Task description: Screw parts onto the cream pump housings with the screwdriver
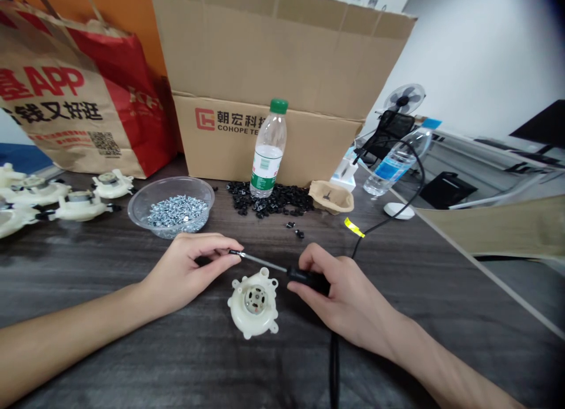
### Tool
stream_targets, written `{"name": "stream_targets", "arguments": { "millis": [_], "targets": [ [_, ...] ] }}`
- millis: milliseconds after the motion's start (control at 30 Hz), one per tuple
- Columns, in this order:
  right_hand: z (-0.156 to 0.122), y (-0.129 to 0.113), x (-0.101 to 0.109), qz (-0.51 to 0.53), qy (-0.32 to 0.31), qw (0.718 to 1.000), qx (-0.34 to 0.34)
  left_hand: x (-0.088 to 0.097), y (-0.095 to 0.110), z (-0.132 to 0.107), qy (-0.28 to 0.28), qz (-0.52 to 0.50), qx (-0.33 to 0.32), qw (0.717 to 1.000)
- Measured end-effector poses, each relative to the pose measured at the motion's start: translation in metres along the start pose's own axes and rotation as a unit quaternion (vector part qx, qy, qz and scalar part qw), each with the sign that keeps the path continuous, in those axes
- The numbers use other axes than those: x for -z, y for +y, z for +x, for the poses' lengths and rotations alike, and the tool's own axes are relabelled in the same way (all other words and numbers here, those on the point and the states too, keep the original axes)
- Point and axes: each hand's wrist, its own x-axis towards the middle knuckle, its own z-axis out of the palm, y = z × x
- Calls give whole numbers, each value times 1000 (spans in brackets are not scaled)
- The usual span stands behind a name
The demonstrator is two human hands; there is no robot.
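Left hand, center of frame, pinches a small black part between thumb and fingers; a silvery bit sits beside it, likely a screw, too small to be sure. Right hand, right of center, is wrapped around the black handle of a screwdriver, shaft pointing left, tip meeting the pinched part. Cream motor housing lies on the bench at lower center, between and just below the hands, round metal motor face up, neither hand gripping it. Clear plastic bowl of silver screws just beyond left hand. Pile of black clips at upper center, two loose ones nearer the right hand; bottle with green cap stands among the pile. Molded pulp tray right of it. More cream housings at left edge. Cardboard box behind, paper bag upper left.
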Motion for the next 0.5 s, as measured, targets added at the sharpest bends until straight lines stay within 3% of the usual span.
{"name": "stream_targets", "arguments": {
  "millis": [100,333,500],
  "targets": [
    [1,0,-3,-8,10,1000,-10,0,0,-1,-6,6,-12,1000],
    [1,-3,7,15,-50,998,31,0,1,-1,-16,6,-4,1000],
    [4,1,-1,-16,-5,1000,-14,1,3,1,-13,-12,11,1000]
  ]
}}
